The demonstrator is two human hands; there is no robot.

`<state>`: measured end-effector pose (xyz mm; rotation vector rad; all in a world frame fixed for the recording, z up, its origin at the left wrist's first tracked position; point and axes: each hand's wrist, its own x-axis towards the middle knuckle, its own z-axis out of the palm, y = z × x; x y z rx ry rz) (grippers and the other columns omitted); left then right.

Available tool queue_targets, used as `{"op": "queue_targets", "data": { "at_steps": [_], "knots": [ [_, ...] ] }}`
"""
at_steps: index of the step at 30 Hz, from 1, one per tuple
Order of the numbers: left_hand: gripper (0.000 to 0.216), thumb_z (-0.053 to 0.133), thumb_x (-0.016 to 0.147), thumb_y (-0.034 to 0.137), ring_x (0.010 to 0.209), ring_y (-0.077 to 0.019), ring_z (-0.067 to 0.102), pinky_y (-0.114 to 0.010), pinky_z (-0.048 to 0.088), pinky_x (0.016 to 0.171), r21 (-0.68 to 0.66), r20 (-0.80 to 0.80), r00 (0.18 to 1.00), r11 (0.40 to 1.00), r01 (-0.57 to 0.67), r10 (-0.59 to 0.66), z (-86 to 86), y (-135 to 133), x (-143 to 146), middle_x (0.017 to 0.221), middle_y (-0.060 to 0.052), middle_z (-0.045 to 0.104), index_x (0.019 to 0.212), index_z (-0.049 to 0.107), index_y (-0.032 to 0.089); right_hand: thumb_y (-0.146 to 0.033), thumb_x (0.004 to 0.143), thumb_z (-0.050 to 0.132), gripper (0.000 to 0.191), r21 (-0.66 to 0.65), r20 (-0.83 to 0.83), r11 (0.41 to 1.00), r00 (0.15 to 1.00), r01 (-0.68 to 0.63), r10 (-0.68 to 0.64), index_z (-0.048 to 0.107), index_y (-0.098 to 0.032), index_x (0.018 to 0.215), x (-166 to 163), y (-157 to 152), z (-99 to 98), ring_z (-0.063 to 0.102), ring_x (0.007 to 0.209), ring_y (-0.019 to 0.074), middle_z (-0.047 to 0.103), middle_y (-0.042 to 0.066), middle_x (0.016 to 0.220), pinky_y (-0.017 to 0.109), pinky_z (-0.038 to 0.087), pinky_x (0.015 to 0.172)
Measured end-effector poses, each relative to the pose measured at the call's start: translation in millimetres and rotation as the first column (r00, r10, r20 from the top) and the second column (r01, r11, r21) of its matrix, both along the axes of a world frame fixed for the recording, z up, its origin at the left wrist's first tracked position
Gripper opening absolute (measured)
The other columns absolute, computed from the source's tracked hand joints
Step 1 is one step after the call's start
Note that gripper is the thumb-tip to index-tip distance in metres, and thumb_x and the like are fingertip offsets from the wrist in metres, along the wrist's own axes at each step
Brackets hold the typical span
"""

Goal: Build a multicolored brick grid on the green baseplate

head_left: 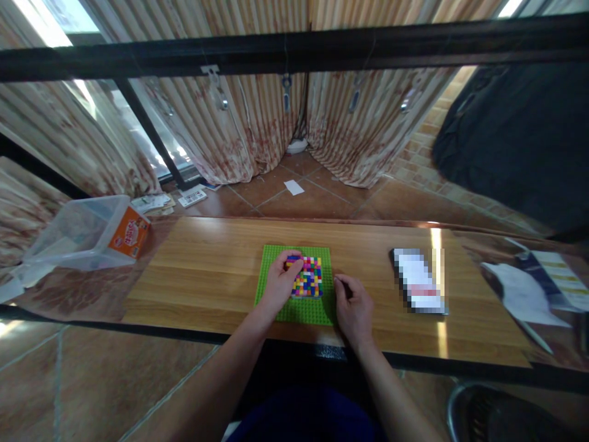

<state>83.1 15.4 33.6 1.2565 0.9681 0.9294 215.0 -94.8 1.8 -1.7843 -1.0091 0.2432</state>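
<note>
The block of bricks (307,277), a square of small many-coloured studs, sits pressed onto the green baseplate (276,261), toward its far-right part. Your left hand (280,282) lies across the plate with fingertips and thumb closed on the block's far-left corner. Your right hand (353,307) rests just beside the plate's right edge, loosely curled; you cannot tell whether it holds anything small.

The bricks look hard, light and smooth, and are likely to grip the studs firmly, so a pinch at an outer edge or corner brick looks surer than one on the flat top. The plate itself looks thin and light and may slide or lift unless it is held down.

The plate lies at the near middle of the wooden table (207,270). To its right, apart from it, lies a flat blurred item (418,281), and further right some papers (519,294). Well to the plate's left stands a clear plastic tub (78,233) with an orange box (130,232) against it. Nothing lies between your hands and the plate. Beyond it hang curtains (257,123), with a black bar (294,52) across the top.
</note>
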Motion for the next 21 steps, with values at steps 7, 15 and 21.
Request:
{"op": "queue_targets", "data": {
  "at_steps": [7,15,21],
  "knots": [
    [0.017,0.064,0.072,0.03,0.065,-0.0123,0.054,-0.023,0.044,0.063,0.005,-0.019,1.0,1.0,-0.01,0.01,1.0,-0.7,2.4,0.073,0.002,0.059,0.085,0.062,0.019,-0.036,0.09,0.049,0.025,0.014,-0.021,1.0,1.0,0.005,-0.004,0.068,-0.019,0.092,0.4,0.4,-2.5,0.063,0.085,0.0206,0.069,0.008,0.091,0.036,0.049,0.079],
    [0.013,0.064,0.072,0.028,0.068,-0.0129,0.055,-0.024,0.045,0.066,0.035,-0.022,0.999,0.999,-0.027,0.027,7.8,-3.6,3.3,0.074,0.002,0.06,0.082,0.062,0.019,-0.034,0.09,0.05,0.023,0.016,-0.019,1.0,1.0,0.018,-0.018,0.068,-0.019,0.092,0.1,0.6,-3.9,0.063,0.085,0.02,0.069,0.008,0.092,0.035,0.049,0.079],
    [0.018,0.064,0.073,0.031,0.065,-0.0116,0.054,-0.022,0.045,0.063,-0.025,0.041,0.999,0.999,-0.026,0.027,9.0,-6.2,3.1,0.074,0.003,0.059,0.085,0.06,0.019,-0.032,0.089,0.05,0.022,0.016,-0.046,1.0,0.999,0.018,-0.017,0.068,-0.019,0.093,-0.4,0.2,-4.3,0.063,0.085,0.0196,0.069,0.007,0.091,0.034,0.049,0.079]
  ]
}}
